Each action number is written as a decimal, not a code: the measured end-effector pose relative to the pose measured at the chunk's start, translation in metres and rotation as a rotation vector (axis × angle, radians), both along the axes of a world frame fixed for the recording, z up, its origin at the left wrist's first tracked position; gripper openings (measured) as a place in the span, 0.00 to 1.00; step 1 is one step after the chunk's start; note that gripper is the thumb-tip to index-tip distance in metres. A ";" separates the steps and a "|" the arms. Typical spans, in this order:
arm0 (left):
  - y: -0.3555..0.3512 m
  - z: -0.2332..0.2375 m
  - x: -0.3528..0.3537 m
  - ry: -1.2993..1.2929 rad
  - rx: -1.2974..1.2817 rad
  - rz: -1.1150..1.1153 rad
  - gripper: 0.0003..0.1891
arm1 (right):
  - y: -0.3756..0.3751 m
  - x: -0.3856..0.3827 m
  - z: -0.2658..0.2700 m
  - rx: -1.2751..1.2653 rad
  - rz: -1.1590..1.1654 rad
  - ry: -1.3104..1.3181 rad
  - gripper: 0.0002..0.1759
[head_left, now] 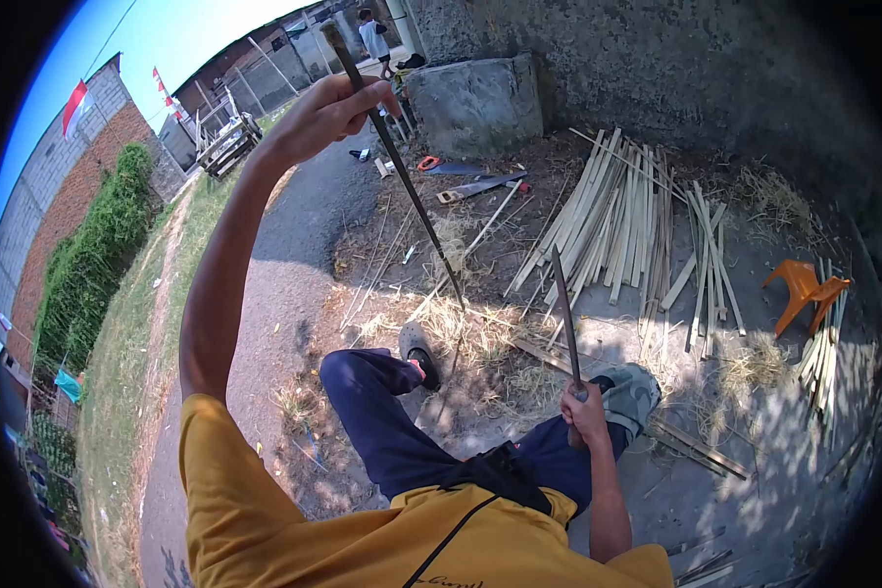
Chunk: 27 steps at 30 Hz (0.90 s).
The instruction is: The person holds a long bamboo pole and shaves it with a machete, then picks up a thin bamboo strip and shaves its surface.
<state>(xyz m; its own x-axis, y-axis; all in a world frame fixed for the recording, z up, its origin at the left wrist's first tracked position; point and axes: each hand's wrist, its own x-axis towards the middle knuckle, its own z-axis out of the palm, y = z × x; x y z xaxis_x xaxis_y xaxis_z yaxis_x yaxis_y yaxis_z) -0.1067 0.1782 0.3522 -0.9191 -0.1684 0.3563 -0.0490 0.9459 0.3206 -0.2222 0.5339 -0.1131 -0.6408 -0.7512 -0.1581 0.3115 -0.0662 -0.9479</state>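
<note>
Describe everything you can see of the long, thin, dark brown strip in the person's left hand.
The long, thin, dark brown strip looks like wood or bamboo. It is in one piece, nearly straight, and appears thicker at its upper end. The raised left hand holds it near the top, with a short length standing above the fingers. It slants down to a narrow lower end over pale, curly shavings; whether that end touches them is unclear.

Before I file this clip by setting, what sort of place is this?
Probably an outdoor work yard beside a lane: two handsaws lie near a heap of pale strips, with shavings scattered about.
</note>
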 end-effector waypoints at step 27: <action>0.046 -0.068 -0.066 0.533 1.284 -0.488 0.26 | 0.011 0.029 0.045 -0.025 -0.102 -0.120 0.05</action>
